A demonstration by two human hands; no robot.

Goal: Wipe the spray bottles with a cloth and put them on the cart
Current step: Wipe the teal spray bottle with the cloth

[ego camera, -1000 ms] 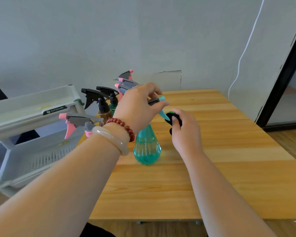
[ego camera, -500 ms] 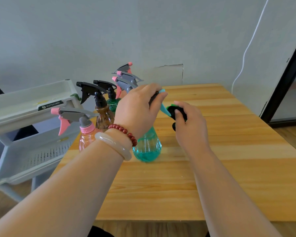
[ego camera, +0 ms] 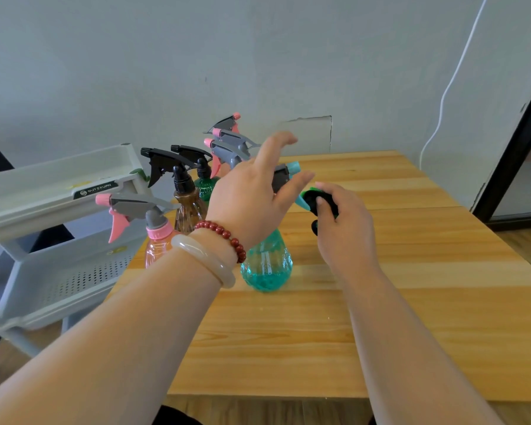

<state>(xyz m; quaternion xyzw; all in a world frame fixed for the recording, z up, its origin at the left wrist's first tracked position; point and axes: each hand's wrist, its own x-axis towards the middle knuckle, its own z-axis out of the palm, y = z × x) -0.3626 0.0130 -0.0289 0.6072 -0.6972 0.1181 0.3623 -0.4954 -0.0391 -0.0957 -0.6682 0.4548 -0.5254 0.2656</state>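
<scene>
Teal bottle [ego camera: 265, 265]: stands upright on the table [ego camera: 411, 302], near its middle, sprayer pointing right.
Cloth [ego camera: 314, 200]: dark with a green edge, touching the sprayer's teal trigger.
Right hand [ego camera: 345, 228]: fingers curled round the cloth, gripping it.
Left hand [ego camera: 249, 204]: over the sprayer head, fingers straight and spread apart; any contact under the palm is hidden.
Other bottles [ego camera: 157, 240]: pink, brown and green, clustered at the table's left edge.
Cart [ego camera: 52, 191]: grey, tiered, just beside the table's left side.

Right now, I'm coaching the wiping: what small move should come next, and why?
Probably close the left hand on the spray head of the teal bottle: the fingers are spread over it, while the right hand holds the cloth at the trigger.
</scene>
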